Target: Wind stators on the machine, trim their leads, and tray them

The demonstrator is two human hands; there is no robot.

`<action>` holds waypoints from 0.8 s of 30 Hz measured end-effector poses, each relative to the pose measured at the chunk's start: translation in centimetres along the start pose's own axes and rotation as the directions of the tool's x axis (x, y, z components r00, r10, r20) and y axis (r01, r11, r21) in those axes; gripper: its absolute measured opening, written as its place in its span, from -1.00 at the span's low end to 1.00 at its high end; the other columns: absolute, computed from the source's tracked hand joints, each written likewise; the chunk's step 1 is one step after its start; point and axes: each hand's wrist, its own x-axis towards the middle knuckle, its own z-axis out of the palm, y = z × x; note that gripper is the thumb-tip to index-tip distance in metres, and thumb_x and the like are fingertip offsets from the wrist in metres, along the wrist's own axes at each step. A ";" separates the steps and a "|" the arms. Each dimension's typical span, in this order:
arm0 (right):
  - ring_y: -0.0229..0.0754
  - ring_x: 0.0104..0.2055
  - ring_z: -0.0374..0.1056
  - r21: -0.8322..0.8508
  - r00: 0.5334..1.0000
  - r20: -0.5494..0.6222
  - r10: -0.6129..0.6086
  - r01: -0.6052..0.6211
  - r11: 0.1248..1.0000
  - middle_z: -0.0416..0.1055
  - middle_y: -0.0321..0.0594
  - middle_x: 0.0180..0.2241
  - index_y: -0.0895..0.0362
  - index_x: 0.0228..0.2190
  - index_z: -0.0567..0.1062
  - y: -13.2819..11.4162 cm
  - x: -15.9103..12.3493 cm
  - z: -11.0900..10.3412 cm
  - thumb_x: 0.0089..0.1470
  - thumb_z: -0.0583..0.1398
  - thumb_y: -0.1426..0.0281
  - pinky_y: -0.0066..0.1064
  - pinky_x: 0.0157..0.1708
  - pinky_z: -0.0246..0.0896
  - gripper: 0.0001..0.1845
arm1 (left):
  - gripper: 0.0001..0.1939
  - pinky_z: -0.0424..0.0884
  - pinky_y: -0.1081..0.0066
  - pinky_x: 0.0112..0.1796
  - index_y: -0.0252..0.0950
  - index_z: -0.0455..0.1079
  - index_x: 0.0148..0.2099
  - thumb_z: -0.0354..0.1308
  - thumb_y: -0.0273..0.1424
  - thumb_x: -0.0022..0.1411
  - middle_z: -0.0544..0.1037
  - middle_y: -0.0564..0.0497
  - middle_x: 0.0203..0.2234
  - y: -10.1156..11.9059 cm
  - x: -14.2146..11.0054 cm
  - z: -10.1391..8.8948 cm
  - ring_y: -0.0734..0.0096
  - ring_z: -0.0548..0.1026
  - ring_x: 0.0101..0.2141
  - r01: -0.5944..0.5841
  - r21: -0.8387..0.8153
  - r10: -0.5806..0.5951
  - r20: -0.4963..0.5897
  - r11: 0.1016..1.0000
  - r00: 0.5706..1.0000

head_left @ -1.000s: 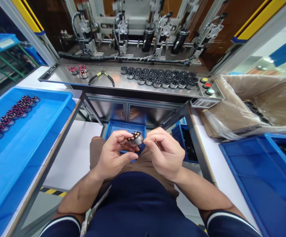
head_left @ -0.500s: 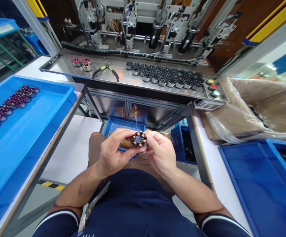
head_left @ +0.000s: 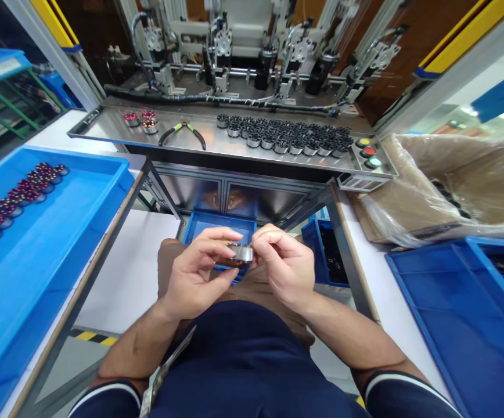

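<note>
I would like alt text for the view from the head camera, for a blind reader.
A person's left hand holds a round metal part, right hand at its edge, before a machine shelf with pliers and rows of black parts.

Machine [head_left: 243, 64] at top centre, shelf [head_left: 104, 130] in front.
On shelf, left to right: wound parts [head_left: 150, 125], pliers [head_left: 197, 137], cores [head_left: 282, 136], buttons [head_left: 368, 152]. Left edge: tray [head_left: 69, 215], more parts inside. Right: lined box [head_left: 487, 168], second tray [head_left: 443, 290] below it in frame. Mid-frame: ring part [head_left: 242, 253] in left hand [head_left: 197, 270], right hand [head_left: 284, 267] beside.
</note>
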 end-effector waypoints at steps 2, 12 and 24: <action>-0.26 -0.49 0.39 -0.152 0.969 0.068 -0.239 0.247 0.957 0.43 -0.29 -0.52 0.12 -0.47 0.48 -0.4 0.4 -0.7 0.18 0.24 0.48 -0.42 -0.50 0.37 -0.83 | -0.76 0.60 0.25 -0.10 -0.18 0.42 -0.11 0.35 -0.43 0.17 0.57 -0.11 -0.05 0.2 0.2 -0.2 0.19 0.59 -0.02 0.070 -0.179 -0.065 0.038 0.981 0.997; -0.18 -0.31 0.49 -0.207 0.766 0.451 -0.458 0.589 0.782 0.50 -0.20 -0.37 0.12 -0.25 0.49 -1.9 2.3 -3.7 0.14 0.31 0.49 -0.33 -0.32 0.51 -0.88 | -0.73 0.59 0.47 -0.44 -0.26 0.52 -0.11 0.39 -0.30 0.16 0.67 -0.03 -0.38 -0.1 0.5 0.2 0.34 0.65 -0.44 0.518 -0.386 -0.465 0.229 0.763 0.855; -0.27 -0.33 0.49 -0.192 0.800 0.533 -0.276 0.432 0.881 0.54 -0.21 -0.35 0.12 -0.25 0.58 -2.8 3.3 -4.8 0.13 0.35 0.43 -0.46 -0.38 0.44 -0.89 | -0.75 0.62 0.51 -0.39 -0.26 0.56 -0.11 0.42 -0.38 0.13 0.68 0.00 -0.37 0.3 0.3 0.5 0.40 0.65 -0.45 0.470 -0.343 -0.449 0.144 0.813 0.882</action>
